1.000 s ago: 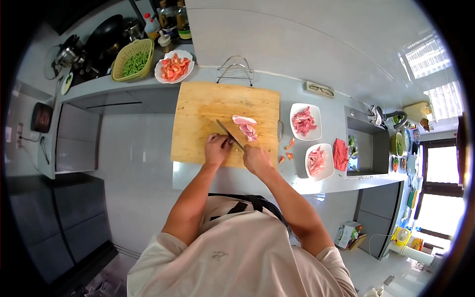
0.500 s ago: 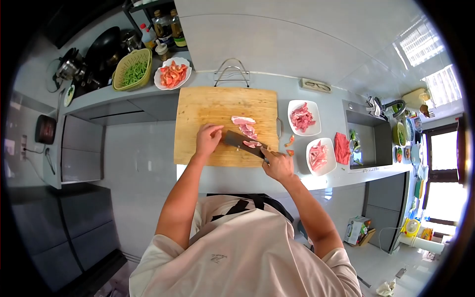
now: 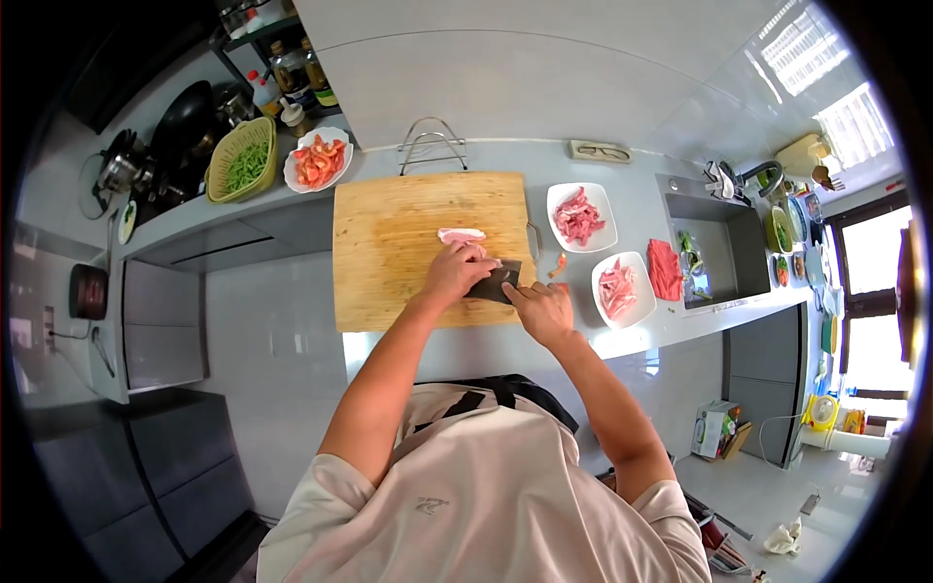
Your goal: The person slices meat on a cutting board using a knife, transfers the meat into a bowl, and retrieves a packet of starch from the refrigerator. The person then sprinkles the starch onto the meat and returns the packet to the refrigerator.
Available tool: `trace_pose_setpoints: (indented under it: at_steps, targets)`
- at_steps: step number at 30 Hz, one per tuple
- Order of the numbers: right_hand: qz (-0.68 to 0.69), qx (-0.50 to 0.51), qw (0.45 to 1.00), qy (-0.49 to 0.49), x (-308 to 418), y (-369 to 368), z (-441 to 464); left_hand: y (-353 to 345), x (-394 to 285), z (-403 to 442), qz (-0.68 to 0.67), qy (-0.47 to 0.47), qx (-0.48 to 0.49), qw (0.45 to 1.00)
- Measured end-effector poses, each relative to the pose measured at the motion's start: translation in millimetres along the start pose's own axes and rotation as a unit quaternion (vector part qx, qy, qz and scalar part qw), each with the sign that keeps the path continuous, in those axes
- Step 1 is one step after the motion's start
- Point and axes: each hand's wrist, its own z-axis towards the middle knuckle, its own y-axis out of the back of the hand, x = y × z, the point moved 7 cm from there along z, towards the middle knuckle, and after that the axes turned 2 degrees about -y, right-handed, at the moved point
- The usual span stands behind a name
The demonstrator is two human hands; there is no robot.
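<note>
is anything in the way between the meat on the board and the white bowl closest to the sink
Partly: the cleaver and right hand are close beside that path, and a small orange scrap lies on the counter before the bowl.

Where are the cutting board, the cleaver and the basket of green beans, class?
Cutting board (image 3: 384, 223), head view: bare wood, left part.
Cleaver (image 3: 493, 285), head view: flat of the blade.
Basket of green beans (image 3: 219, 165), head view: left inner wall.
</note>
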Motion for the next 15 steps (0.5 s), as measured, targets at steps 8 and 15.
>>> trace_pose_setpoints:
  at_steps: [8,15]
  targets:
    - [0.027,-0.031,0.999,-0.001,-13.0,18.0,-34.6,5.0,37.4,-13.5,0.011,0.129,0.024,0.991]
    - [0.305,0.024,0.895,-0.324,-55.8,-21.6,-83.7,26.0,64.7,-70.0,0.07,0.29,-0.038,0.954]
